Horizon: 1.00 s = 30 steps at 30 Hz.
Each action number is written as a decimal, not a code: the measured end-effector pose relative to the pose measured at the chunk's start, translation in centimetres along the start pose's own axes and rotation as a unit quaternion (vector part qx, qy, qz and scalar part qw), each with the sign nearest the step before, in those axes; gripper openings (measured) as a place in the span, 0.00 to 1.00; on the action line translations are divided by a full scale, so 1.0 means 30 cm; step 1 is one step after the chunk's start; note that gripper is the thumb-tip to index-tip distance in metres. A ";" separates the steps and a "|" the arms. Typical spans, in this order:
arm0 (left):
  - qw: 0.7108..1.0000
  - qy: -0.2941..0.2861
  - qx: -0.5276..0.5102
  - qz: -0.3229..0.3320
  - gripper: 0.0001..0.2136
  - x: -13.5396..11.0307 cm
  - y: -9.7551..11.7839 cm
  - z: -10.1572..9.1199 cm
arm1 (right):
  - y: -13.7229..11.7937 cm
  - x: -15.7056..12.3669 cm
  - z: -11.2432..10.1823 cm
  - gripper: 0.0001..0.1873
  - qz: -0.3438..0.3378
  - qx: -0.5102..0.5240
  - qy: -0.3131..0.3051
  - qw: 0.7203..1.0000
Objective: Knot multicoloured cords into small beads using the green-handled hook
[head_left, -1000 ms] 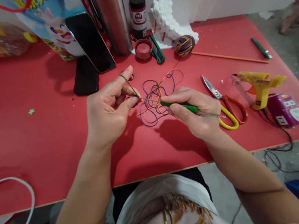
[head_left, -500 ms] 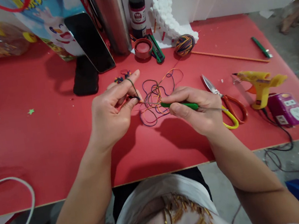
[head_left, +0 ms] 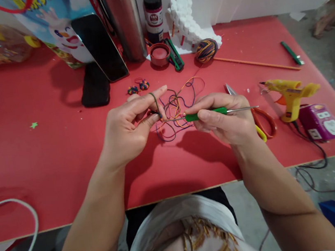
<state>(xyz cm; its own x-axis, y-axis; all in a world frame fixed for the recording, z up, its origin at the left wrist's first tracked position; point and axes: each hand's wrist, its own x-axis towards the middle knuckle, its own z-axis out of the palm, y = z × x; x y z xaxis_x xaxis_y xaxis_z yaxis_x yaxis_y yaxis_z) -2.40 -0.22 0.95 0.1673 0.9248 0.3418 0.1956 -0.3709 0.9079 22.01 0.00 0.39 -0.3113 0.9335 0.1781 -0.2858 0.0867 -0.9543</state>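
My left hand pinches a small dark piece of crochet work between thumb and fingers, with a strand of green yarn looped over its outstretched index finger. In my right hand is a crochet hook with a green handle, its shaft level and pointing left at the work. The hook's tip is too fine to make out. Loose multicoloured yarn lies in tangled loops between and behind my hands. Farther back sits the yarn ball. Two small multicoloured yarn pieces lie just beyond my left hand.
Scissors lie partly hidden behind my right hand. To the right are a yellow glue gun and a purple power socket. A phone, a steel flask, a green cutter and an orange stick are at the back.
My left hand has shifted slightly right and its index finger points lower. My right hand has moved a little right, and the hook has turned from sloping to nearly level.
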 end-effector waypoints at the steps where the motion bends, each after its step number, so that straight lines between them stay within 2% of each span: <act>1: 1.000 0.001 -0.011 -0.010 0.25 -0.001 0.001 -0.001 | 0.001 0.001 0.001 0.07 0.001 0.008 0.000 1.000; 6: 0.999 -0.007 -0.012 -0.042 0.26 0.000 0.016 -0.011 | -0.006 -0.013 0.006 0.06 -0.040 -0.063 0.005 0.997; 11: 0.999 -0.016 0.001 -0.048 0.26 0.007 0.022 -0.008 | -0.028 -0.022 0.007 0.07 -0.110 -0.200 -0.015 0.974; 14: 0.998 -0.016 0.004 -0.053 0.27 0.008 0.015 -0.004 | -0.037 -0.020 0.006 0.06 -0.129 -0.230 -0.027 0.964; 17: 0.998 -0.027 0.009 -0.059 0.27 0.007 0.008 -0.005 | -0.042 -0.016 -0.001 0.06 -0.116 -0.218 -0.033 0.969; 24: 0.998 -0.015 -0.035 -0.046 0.25 0.016 0.010 -0.014 | -0.032 -0.014 -0.008 0.06 0.022 -0.052 -0.071 0.996; 27: 0.989 0.001 -0.120 -0.089 0.25 0.018 0.014 0.001 | -0.018 -0.011 -0.007 0.07 0.008 -0.001 -0.030 1.000; 30: 0.958 0.032 -0.229 -0.168 0.20 0.022 0.025 0.021 | -0.007 -0.004 -0.005 0.08 -0.035 0.012 0.003 0.999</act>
<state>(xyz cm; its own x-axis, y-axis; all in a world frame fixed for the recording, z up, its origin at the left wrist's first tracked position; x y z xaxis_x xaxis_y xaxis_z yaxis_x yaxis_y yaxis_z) -1.55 0.06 1.70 0.1073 0.9941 0.0126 -0.2189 0.0113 0.9757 22.24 -0.07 0.53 -0.2844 0.9274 0.2430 -0.3288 0.1437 -0.9334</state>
